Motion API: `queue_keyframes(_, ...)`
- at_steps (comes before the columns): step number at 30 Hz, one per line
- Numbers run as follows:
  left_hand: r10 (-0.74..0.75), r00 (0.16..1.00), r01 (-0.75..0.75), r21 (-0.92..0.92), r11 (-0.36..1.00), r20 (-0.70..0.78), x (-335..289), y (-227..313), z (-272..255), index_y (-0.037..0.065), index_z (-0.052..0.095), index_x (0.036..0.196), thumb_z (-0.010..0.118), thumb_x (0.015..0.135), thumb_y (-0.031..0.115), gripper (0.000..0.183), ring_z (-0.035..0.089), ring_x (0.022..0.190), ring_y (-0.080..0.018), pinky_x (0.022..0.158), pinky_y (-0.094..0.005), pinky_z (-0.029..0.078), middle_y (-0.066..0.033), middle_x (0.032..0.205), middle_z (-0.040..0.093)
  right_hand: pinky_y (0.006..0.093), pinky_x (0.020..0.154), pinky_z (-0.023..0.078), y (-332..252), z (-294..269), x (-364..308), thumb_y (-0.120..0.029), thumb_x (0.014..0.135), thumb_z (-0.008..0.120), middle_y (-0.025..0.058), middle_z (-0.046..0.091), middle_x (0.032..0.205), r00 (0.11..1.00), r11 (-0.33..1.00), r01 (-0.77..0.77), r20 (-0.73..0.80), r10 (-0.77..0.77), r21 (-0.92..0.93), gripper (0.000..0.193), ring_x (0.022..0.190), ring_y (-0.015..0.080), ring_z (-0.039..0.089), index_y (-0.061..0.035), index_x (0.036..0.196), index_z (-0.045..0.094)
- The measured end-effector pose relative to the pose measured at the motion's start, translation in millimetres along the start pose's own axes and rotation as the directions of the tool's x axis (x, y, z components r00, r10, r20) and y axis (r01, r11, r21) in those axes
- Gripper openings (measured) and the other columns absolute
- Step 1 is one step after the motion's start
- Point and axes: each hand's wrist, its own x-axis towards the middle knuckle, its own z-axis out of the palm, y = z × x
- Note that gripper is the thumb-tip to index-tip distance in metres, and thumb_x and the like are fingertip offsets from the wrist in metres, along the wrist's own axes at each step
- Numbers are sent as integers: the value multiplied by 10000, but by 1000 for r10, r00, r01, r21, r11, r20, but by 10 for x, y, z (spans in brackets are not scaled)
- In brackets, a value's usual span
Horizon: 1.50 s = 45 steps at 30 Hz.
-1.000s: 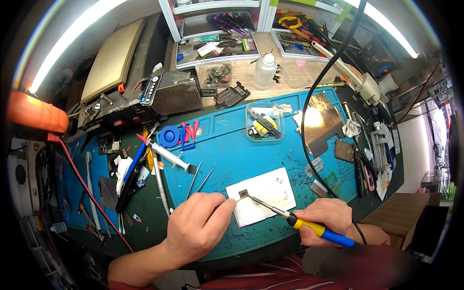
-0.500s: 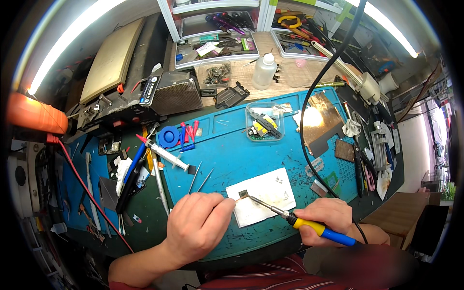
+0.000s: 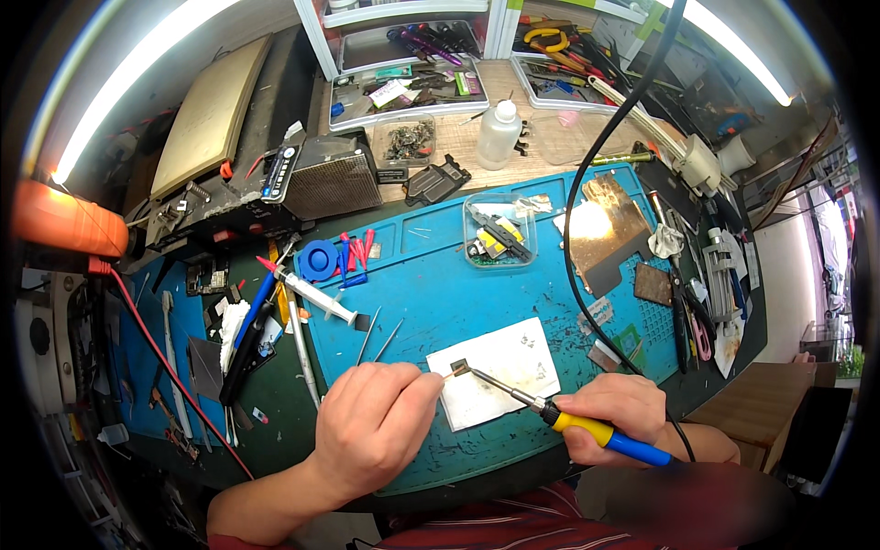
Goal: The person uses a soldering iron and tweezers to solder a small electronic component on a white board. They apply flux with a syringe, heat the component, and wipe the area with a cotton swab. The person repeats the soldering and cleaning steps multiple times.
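Observation:
My right hand (image 3: 616, 417) grips a soldering iron (image 3: 587, 429) by its yellow and blue handle. The iron's thin tip reaches left to a small dark square chip (image 3: 459, 366) lying on a folded white cloth or paper pad (image 3: 513, 403). My left hand (image 3: 378, 417) is closed, thumb and finger pinching a thin copper-coloured strip (image 3: 449, 374), which looks like desoldering braid. Its end meets the chip's lower left side, close to the iron's tip; exact contact is too small to tell. Two metal tweezers-like points (image 3: 378, 341) lie beyond my left hand.
The pad rests on a blue work mat (image 3: 412, 458). Farther back are a flux-type syringe (image 3: 316, 298), a blue spool (image 3: 319, 260), a clear tub of parts (image 3: 500, 234) and a white bottle (image 3: 500, 136). The iron's black cable (image 3: 587, 307) arches over the mat's right side.
The whole view has shifted very slightly. Both hands keep their grips, with the iron tip and copper-coloured strip still at the chip.

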Motion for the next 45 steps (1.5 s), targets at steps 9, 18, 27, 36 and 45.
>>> queue_keyframes(9, -10, 1000, 10, 1, 1000, -10, 0, -5, 5, -1, 726, 984, 804, 714, -83, 293, 608, 720, -255, 611, -354, 489, -88, 879, 649, 315, 576, 580, -18, -21, 27, -95, 799, 841, 98, 751, 818, 999, 1000, -17, 38, 17, 3, 354, 670, 234, 733, 6, 1125, 748)
queue_keyframes(18, -21, 1000, 21, 4, 1000, -12, 18, 5, 7, -3, 722, 982, 811, 719, -84, 289, 606, 719, -255, 614, -351, 489, -89, 879, 649, 311, 587, 582, -27, -22, 23, -101, 809, 837, 106, 759, 830, 999, 999, -47, 24, 47, 0, 354, 678, 237, 739, 3, 1137, 754)
queue_keyframes(27, -24, 1000, 24, 11, 1000, -19, 21, -4, 22, -2, 718, 980, 814, 721, -82, 288, 604, 721, -256, 612, -354, 482, -90, 878, 651, 309, 595, 583, -32, -28, 25, -100, 804, 843, 107, 764, 841, 998, 998, -61, 32, 62, -18, 364, 684, 239, 743, -5, 1144, 756)
queue_keyframes(36, -28, 999, 28, 26, 999, -18, 23, -1, 10, -2, 715, 976, 808, 724, -86, 281, 603, 722, -257, 615, -355, 484, -92, 878, 651, 306, 596, 582, -24, -23, 27, -100, 801, 846, 110, 762, 841, 998, 999, -50, 31, 51, -11, 380, 685, 236, 743, -4, 1156, 754)
queue_keyframes(45, -22, 1000, 23, 15, 1000, -19, 21, -10, 16, -3, 722, 984, 803, 719, -89, 290, 604, 726, -260, 618, -353, 490, -96, 883, 651, 307, 592, 582, -25, -29, 15, -98, 796, 848, 108, 759, 840, 998, 999, -46, 36, 46, -22, 385, 679, 237, 741, -4, 1157, 751)
